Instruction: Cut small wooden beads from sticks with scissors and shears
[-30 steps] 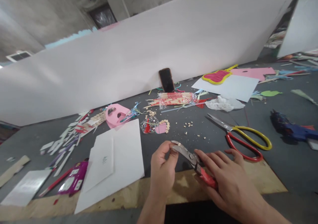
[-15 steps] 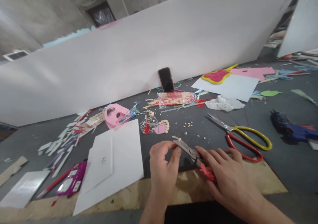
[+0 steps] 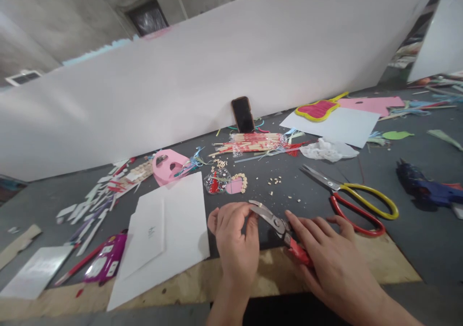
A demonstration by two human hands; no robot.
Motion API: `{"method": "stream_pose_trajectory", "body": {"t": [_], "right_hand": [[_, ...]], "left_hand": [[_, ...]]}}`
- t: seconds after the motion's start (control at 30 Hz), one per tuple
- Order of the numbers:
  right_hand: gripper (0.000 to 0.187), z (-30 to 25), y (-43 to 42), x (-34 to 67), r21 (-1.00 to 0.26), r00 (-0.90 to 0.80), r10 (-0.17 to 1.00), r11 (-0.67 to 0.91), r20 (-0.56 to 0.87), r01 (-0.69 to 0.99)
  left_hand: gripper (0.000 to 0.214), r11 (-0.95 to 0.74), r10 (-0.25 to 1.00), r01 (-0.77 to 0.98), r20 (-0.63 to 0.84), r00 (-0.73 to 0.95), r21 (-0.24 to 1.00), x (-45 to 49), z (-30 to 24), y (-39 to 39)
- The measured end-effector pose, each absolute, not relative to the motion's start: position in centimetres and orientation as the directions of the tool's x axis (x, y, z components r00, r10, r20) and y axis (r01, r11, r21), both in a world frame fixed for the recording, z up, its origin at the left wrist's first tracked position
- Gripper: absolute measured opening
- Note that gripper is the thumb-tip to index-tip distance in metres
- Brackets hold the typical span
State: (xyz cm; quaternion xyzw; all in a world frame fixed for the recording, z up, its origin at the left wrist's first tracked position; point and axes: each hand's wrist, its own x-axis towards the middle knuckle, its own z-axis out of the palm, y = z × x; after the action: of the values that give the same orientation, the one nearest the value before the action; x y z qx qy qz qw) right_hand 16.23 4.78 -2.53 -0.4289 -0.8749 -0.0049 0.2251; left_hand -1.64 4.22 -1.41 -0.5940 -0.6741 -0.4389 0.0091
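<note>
My right hand is wrapped round the red handle of the pruning shears, whose metal blades point up and to the left. At the blade tips, my left hand has its thumb and fingers drawn together. Whatever they pinch is hidden. Small cream cut pieces lie scattered on the table beyond the shears. Some of them line the edge of a small pink shape. Beside it is a clear pack of beads with a red bit in it.
Large scissors with yellow and red handles lie to the right, near a blue glue gun. White paper sheets are on the left. A phone leans on the white partition, behind bundled sticks.
My left hand has shifted slightly left and its fingers have curled in more. The small piece seen at the blade tips is no longer visible. The right hand stays almost still.
</note>
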Motion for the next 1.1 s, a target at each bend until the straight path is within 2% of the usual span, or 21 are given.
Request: {"method": "stream_pose_trajectory", "body": {"t": [0.13, 0.27, 0.4, 0.73, 0.9, 1.1], "right_hand": [[0.053, -2.4, 4.6, 16.2, -0.201, -0.537, 0.743, 0.643, 0.400, 0.739], [0.054, -2.1, 4.4, 16.2, -0.219, -0.539, 0.744, 0.646, 0.395, 0.732], [0.052, -2.2, 4.3, 16.2, -0.211, -0.538, 0.745, 0.643, 0.393, 0.736], [0.049, -2.8, 4.6, 16.4, -0.277, -0.547, 0.758, 0.645, 0.355, 0.713], [0.037, -2.9, 5.0, 16.0, -0.309, -0.580, 0.738, 0.673, 0.345, 0.672], [0.033, -2.2, 5.9, 16.1, -0.346, -0.564, 0.771, 0.636, 0.295, 0.689]], "left_hand": [[0.020, -0.071, 0.819, 0.737, 0.461, -0.341, 0.672, -1.6, -1.5, 4.2], [0.023, 0.001, 0.901, 0.574, 0.248, -0.356, 0.819, -1.9, -1.4, 4.1], [0.026, 0.062, 0.946, 0.478, 0.101, -0.308, 0.876, -2.3, -1.3, 4.0], [0.028, 0.083, 0.934, 0.516, 0.114, -0.338, 0.853, -1.9, -1.5, 4.1], [0.026, 0.117, 0.913, 0.556, 0.131, -0.386, 0.823, -1.5, -1.6, 4.6], [0.023, 0.154, 0.893, 0.579, 0.138, -0.429, 0.800, -3.0, -2.3, 5.4]]}}
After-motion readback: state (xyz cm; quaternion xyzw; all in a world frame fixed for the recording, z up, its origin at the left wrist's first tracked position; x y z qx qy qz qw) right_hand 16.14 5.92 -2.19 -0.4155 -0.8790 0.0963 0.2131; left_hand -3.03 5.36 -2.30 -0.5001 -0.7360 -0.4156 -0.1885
